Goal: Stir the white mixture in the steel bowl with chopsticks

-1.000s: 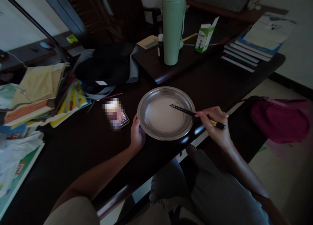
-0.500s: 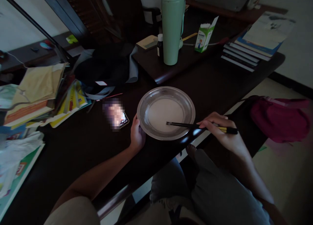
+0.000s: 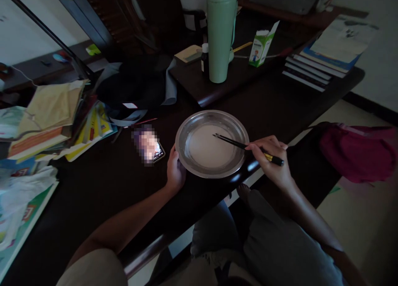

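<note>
Fingers (image 3: 257, 147) of the right hand (image 3: 275, 161) pinch a pair of black chopsticks (image 3: 231, 141), whose gold-banded thick ends stick out past the palm on the right. From the pinch the thin ends slant away leftward over a round metal basin (image 3: 212, 173), close together above the pale liquid (image 3: 209, 149) in its middle; whether the tips touch the liquid, I cannot tell. The basin lies between the two hands, near the edge of the dark counter (image 3: 137, 186), just left of the right fingers.

Against the basin's left side, the left hand (image 3: 175, 172) is curled with its thumb just beside the rim. Its other fingers are partly hidden by the basin, so I cannot tell how firmly they close on it.

Just left of the left fingers lies a phone (image 3: 159, 154), mostly blurred out. Beyond it are a red pencil (image 3: 147, 121) and a black bag (image 3: 132, 85). Farther left of these fingers, papers and books (image 3: 46, 112) are heaped.

Past both hands stand a tall green tumbler (image 3: 219, 41), a small dark bottle (image 3: 205, 62) touching or just beside it, and an opened green-and-white box (image 3: 260, 49). Well beyond the right fingers, to their right, is a stack of books (image 3: 320, 68); nearer on that side is a magenta bag (image 3: 357, 153).
</note>
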Motion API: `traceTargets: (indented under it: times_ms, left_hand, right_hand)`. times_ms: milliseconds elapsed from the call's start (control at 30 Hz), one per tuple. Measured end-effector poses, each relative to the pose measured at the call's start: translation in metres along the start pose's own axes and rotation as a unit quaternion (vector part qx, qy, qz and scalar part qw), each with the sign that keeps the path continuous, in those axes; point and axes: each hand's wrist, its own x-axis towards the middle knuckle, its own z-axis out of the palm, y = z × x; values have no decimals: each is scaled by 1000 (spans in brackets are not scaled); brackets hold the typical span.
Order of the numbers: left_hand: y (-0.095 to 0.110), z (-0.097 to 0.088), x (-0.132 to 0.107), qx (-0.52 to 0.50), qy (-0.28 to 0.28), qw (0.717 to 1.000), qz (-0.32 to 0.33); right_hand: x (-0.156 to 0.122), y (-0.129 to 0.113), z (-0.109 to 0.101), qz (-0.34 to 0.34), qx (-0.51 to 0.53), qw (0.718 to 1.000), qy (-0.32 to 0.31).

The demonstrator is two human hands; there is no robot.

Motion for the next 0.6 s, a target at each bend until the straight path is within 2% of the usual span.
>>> traceTargets:
  times_ms: [100,200,300,433,600]
  left_hand:
    - [-2,0,2,-5,1,1000,-2]
    - [-6,0,3,-8,-5,1000,2]
    - [-10,1,4,-13,4,1000,6]
    - [-11,3,4,-14,3,1000,8]
    - [-5,6,1,-9,11,1000,6]
  right_hand:
    - [-1,-1,-18,13,12,1000,5]
    - [-2,0,-34,31,52,998,-22]
    - [-3,1,-41,49,74,994,-56]
    - [-6,0,-28,37,87,992,-89]
    - [-5,0,9,-8,95,991,-98]
